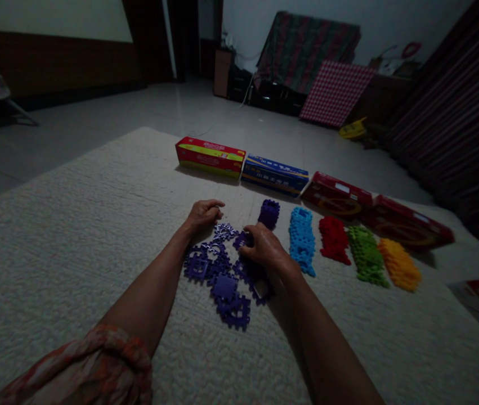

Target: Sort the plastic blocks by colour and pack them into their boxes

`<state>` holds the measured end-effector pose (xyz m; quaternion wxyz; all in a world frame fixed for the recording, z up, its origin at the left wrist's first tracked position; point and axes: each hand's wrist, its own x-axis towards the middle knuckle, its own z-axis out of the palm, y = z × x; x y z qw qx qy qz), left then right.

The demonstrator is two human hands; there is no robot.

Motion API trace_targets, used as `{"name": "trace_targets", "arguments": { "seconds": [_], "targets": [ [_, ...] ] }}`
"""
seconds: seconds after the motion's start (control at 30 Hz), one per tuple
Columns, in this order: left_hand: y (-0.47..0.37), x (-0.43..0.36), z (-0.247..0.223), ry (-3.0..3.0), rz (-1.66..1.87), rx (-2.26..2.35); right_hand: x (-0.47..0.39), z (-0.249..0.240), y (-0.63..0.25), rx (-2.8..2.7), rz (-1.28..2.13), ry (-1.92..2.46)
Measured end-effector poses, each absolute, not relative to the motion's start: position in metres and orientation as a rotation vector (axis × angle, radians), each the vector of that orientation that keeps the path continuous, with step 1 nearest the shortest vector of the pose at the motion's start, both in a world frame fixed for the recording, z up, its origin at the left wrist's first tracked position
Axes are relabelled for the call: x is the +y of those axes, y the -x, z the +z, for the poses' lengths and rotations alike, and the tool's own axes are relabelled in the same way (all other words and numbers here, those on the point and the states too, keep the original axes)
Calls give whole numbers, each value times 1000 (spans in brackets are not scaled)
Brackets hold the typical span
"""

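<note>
The right hand [267, 247] bends over the right edge of the loose purple pieces [225, 287], thumb and fingers closed on either side of one toothed piece [240, 241], so this grip is pinching. The left hand [204, 214] rests at the far left edge of the same heap, just beyond a glossy light-purple piece [224, 231]; its fingers are curled in, and in this dim light I cannot tell whether anything sits between them. The relation that matters is between the pinched piece and the purple row [270, 211]: the row lies ahead and to the right of the right hand's grip, just past the knuckles, its long axis running away from the person, with its near end partly hidden by that hand. The right hand is clearly the nearer of the two; the left is across a gap of bare mat [74, 225]. Rightward of the purple row stand a light-blue row [301, 239], a red row [334, 239], a green row [366, 253] and a yellow-orange row [399, 263], each apart from the next. Beyond them, a red-and-yellow box [209, 156], a blue box [275, 174] and two dark red boxes [336, 194] form a slanting line.
</note>
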<state>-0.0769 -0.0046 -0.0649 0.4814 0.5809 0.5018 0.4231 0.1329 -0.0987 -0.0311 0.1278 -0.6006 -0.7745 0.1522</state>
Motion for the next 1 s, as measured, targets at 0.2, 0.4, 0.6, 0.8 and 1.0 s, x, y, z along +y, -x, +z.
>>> {"name": "trace_targets", "arguments": {
  "seconds": [0.2, 0.4, 0.6, 0.8, 1.0],
  "targets": [
    [77, -4, -68, -1425, 1040, 1222, -94, -24, -140, -2086, 534, 1648],
    [78, -2, -71, -1465, 1040, 1215, -95, -26, -142, -2072, 248, 1622],
    [78, -2, -71, -1461, 1057, 1206, -98, -34, -160, -2235, 510, 1563],
    [77, -4, -67, -1463, 1036, 1227, -97, -29, -166, -2319, 650, 1472],
    [77, -4, -67, -1449, 1037, 1221, -101, -27, -148, -2355, 517, 1586]
  ]
}}
